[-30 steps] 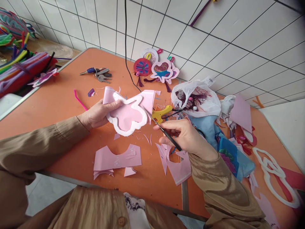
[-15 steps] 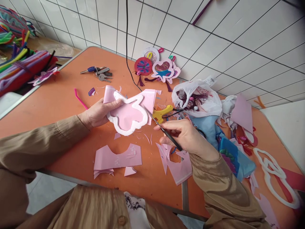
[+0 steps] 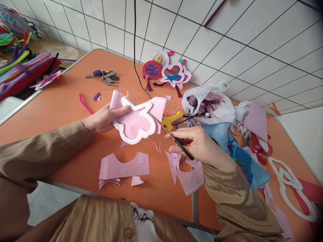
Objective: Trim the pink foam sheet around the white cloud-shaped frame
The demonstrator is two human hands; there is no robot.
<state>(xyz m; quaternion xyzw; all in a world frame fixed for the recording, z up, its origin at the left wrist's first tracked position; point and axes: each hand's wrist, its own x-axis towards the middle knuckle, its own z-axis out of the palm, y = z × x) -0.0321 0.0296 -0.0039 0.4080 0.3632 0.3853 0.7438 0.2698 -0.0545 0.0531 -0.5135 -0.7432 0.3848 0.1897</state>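
My left hand (image 3: 104, 117) pinches the left side of a pink paper sheet (image 3: 133, 124) with a white foam flower-like outline (image 3: 135, 138) lying on it. The thumb presses on the outline's upper left. In my right hand (image 3: 194, 143) is a pair of scissors (image 3: 179, 143) with black handles. Their blades reach the outline's right edge, where uncut pink paper sticks out at the upper right. Just behind the blades lies a yellow glue gun (image 3: 173, 120). Pink paper offcuts (image 3: 126, 165) rest on the table nearer to me, and another offcut (image 3: 190, 176) lies below my right hand.
Keys (image 3: 108, 77) lie at the back left of the orange table (image 3: 73, 148). Finished tasselled ornaments (image 3: 173, 73) sit by the tiled wall. A white plastic bag (image 3: 222, 106), blue fabric (image 3: 248, 168) and white foam outlines (image 3: 290, 181) crowd the right. Pipe cleaners (image 3: 22, 74) fill the far left.
The paper's upper right corner has dipped slightly. The scissors and my right hand have shifted a little to the right and down. My left hand keeps the same hold.
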